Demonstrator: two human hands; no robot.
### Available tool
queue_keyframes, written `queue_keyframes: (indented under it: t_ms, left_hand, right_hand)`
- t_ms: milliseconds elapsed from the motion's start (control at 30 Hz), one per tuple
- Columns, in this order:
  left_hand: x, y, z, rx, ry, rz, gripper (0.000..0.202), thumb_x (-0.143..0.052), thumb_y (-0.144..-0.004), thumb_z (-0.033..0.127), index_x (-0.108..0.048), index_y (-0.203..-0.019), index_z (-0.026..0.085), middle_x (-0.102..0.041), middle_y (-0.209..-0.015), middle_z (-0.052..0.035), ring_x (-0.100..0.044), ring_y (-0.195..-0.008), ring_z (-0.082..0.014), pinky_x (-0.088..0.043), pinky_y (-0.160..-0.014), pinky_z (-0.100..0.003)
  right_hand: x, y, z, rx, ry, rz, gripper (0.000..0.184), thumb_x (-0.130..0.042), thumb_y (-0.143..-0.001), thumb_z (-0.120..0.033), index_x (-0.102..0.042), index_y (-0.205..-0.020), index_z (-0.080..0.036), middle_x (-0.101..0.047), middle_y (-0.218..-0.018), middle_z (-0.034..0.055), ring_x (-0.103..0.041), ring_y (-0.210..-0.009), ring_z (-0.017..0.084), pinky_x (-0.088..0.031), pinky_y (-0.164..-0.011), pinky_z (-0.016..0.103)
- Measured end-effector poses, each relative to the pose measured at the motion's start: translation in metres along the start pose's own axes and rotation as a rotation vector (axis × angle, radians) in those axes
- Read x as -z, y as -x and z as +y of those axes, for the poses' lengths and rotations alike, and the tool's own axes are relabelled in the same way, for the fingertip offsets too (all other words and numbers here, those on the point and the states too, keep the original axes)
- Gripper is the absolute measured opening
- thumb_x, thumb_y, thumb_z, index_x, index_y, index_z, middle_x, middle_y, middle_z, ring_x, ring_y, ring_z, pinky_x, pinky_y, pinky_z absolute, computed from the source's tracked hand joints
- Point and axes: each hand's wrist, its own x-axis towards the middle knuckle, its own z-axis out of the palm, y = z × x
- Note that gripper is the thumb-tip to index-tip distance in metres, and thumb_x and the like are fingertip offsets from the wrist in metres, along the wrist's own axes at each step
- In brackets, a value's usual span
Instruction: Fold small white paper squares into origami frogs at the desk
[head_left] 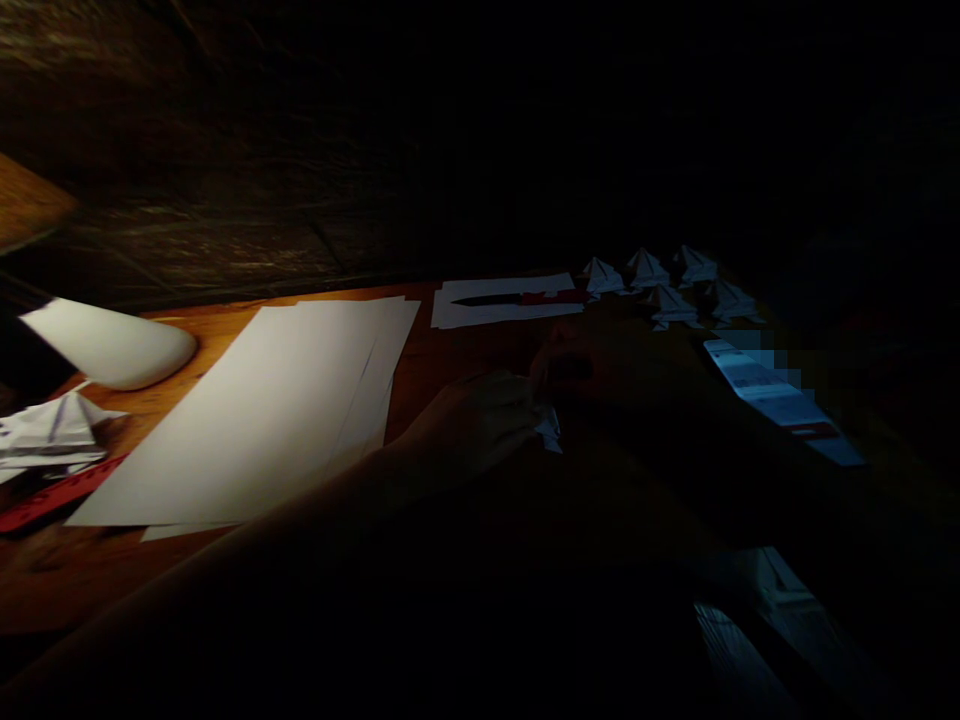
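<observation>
The scene is very dark. My left hand (469, 420) and my right hand (592, 365) meet over the wooden table (450, 350), fingers closed on a small folded piece of white paper (549, 428) between them. Most of that paper is hidden by my fingers. A stack of plain white sheets (255, 410) lies just left of my left hand.
Several folded paper figures (667, 285) sit at the back right. A red-handled knife (517, 298) rests on a white sheet behind my hands. At the left are a white rounded object (112, 345), another folded paper (56, 425) and a red ruler (52, 495). A printed sheet (780, 400) lies right.
</observation>
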Motion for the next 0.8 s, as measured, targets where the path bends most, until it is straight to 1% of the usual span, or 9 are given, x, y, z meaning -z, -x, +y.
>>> queue_keyframes:
  t_ms: [67, 167, 300, 367, 467, 567, 633, 733, 800]
  left_hand:
    - [0.000, 0.000, 0.000, -0.004, -0.003, -0.010, 0.017, -0.057, -0.102, 0.021, -0.071, -0.112, 0.018, -0.072, -0.115, -0.0059, -0.066, -0.105, -0.0176, -0.056, -0.094, -0.034]
    - [0.000, 0.000, -0.002, 0.000, -0.015, -0.012, 0.016, -0.058, -0.102, 0.022, -0.072, -0.109, 0.018, -0.072, -0.110, -0.0061, -0.066, -0.101, -0.0184, -0.055, -0.091, -0.034]
    - [0.002, 0.000, -0.008, 0.029, 0.000, -0.005, 0.017, -0.056, -0.102, 0.024, -0.073, -0.102, 0.022, -0.071, -0.104, -0.0039, -0.065, -0.094, -0.0170, -0.054, -0.082, -0.032]
    - [0.004, 0.000, -0.011, -0.007, 0.001, -0.003, 0.017, -0.056, -0.102, 0.022, -0.073, -0.102, 0.023, -0.070, -0.105, -0.0033, -0.065, -0.095, -0.0166, -0.053, -0.083, -0.031]
    - [0.005, 0.001, -0.014, -0.079, -0.020, 0.001, 0.018, -0.056, -0.100, 0.019, -0.073, -0.106, 0.024, -0.069, -0.107, -0.0034, -0.063, -0.099, -0.0174, -0.051, -0.086, -0.033]
    - [0.006, 0.002, -0.014, -0.072, -0.040, -0.008, 0.019, -0.058, -0.099, 0.017, -0.073, -0.108, 0.024, -0.068, -0.108, -0.0039, -0.063, -0.099, -0.0181, -0.050, -0.085, -0.033]
    - [0.006, 0.003, -0.014, -0.063, -0.058, -0.016, 0.018, -0.058, -0.098, 0.017, -0.073, -0.106, 0.024, -0.067, -0.109, -0.0043, -0.062, -0.100, -0.0189, -0.050, -0.085, -0.034]
    - [0.006, 0.002, -0.012, -0.066, -0.094, -0.031, 0.016, -0.058, -0.099, 0.019, -0.073, -0.102, 0.023, -0.067, -0.109, -0.0044, -0.062, -0.100, -0.0194, -0.050, -0.087, -0.035]
    - [0.006, 0.002, -0.009, -0.072, -0.114, -0.028, 0.017, -0.056, -0.100, 0.019, -0.072, -0.102, 0.022, -0.067, -0.108, -0.0045, -0.062, -0.099, -0.0194, -0.051, -0.087, -0.035]
  right_hand:
    - [0.002, 0.000, 0.000, 0.005, 0.028, -0.008, 0.015, -0.067, -0.091, -0.034, -0.073, -0.096, -0.022, -0.062, -0.101, 0.0042, -0.061, -0.091, 0.019, -0.047, -0.082, 0.034]
    - [0.003, 0.000, 0.000, 0.013, 0.075, -0.041, 0.015, -0.069, -0.090, -0.032, -0.074, -0.097, -0.021, -0.060, -0.102, 0.0052, -0.060, -0.091, 0.019, -0.047, -0.083, 0.035]
    - [0.002, 0.001, 0.003, 0.041, 0.152, -0.049, 0.011, -0.073, -0.085, -0.030, -0.074, -0.089, -0.019, -0.058, -0.104, 0.0062, -0.058, -0.091, 0.019, -0.048, -0.080, 0.035]
    - [0.001, 0.001, 0.004, 0.069, 0.174, -0.049, 0.009, -0.074, -0.083, -0.028, -0.074, -0.086, -0.019, -0.058, -0.105, 0.0065, -0.058, -0.091, 0.019, -0.049, -0.080, 0.035]
    - [0.000, 0.002, 0.000, 0.085, 0.210, -0.043, 0.009, -0.074, -0.083, -0.027, -0.075, -0.085, -0.018, -0.060, -0.108, 0.0079, -0.059, -0.094, 0.020, -0.051, -0.082, 0.036]
    - [-0.003, 0.003, -0.005, 0.065, 0.295, -0.009, 0.010, -0.074, -0.084, -0.028, -0.076, -0.083, -0.018, -0.062, -0.112, 0.0098, -0.060, -0.098, 0.023, -0.051, -0.084, 0.039]
    - [-0.005, 0.004, -0.009, 0.048, 0.326, -0.001, 0.010, -0.073, -0.084, -0.028, -0.075, -0.081, -0.019, -0.063, -0.112, 0.0104, -0.060, -0.098, 0.024, -0.051, -0.085, 0.041]
    - [-0.006, 0.005, -0.013, 0.038, 0.322, -0.029, 0.008, -0.069, -0.084, -0.021, -0.074, -0.080, -0.017, -0.062, -0.115, 0.0119, -0.060, -0.101, 0.025, -0.051, -0.087, 0.041]
    - [-0.006, 0.005, -0.015, 0.034, 0.322, -0.057, 0.009, -0.066, -0.086, -0.021, -0.072, -0.081, -0.016, -0.060, -0.118, 0.0135, -0.059, -0.104, 0.026, -0.050, -0.089, 0.041]
